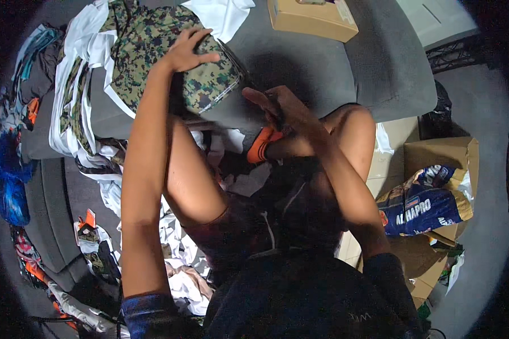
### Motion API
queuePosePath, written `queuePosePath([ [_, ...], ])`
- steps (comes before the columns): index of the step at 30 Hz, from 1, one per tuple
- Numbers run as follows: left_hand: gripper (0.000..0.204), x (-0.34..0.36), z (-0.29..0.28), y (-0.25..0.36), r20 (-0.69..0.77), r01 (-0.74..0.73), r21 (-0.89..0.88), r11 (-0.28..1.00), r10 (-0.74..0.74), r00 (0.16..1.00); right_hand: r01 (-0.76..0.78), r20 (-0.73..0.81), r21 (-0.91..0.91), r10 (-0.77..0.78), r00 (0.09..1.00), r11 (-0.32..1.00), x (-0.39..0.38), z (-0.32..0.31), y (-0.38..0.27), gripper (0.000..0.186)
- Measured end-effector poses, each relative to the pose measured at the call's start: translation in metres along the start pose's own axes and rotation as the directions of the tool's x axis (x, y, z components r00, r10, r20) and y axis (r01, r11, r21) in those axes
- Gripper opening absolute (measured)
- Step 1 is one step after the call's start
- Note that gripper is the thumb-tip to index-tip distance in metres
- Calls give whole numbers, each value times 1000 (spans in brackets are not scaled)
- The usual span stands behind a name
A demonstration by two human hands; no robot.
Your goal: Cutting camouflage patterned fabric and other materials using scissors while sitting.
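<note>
My left hand (191,52) lies with its fingers spread on a stack of camouflage fabric pieces (144,53) in green, brown and black, near the stack's right edge. White fabric (226,16) sticks out behind the stack, and long white and camouflage strips (73,96) hang over the seat's front edge at the left. Just right of the stack, my right hand (277,104) is held above the grey couch seat (300,62). Its fingers are partly curled around something dark, which shadow keeps me from making out.
A cardboard box (314,20) sits on the couch at the back right. An open carton (441,152) with a dark blue printed bag (424,198) stands on the floor at right. White fabric scraps (181,243) litter the floor by my leg. Coloured cloth (8,181) piles up far left.
</note>
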State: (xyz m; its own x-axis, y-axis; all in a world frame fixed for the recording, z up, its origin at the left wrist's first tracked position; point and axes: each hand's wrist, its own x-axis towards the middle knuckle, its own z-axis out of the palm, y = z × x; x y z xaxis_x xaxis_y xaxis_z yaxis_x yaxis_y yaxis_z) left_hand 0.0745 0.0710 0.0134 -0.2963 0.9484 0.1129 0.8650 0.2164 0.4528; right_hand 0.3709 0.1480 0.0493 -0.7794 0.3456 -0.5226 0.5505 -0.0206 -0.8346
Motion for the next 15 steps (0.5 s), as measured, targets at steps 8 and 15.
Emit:
queuePosePath([
  [8,84,1,-1,9,79,67,89,994,-74,994,160,7,-52,-160,987,986,-23,-4,-12,51],
  [15,89,2,-7,16,93,100,171,980,-117,989,54,27,9,-54,998,999,-4,-1,-11,53],
])
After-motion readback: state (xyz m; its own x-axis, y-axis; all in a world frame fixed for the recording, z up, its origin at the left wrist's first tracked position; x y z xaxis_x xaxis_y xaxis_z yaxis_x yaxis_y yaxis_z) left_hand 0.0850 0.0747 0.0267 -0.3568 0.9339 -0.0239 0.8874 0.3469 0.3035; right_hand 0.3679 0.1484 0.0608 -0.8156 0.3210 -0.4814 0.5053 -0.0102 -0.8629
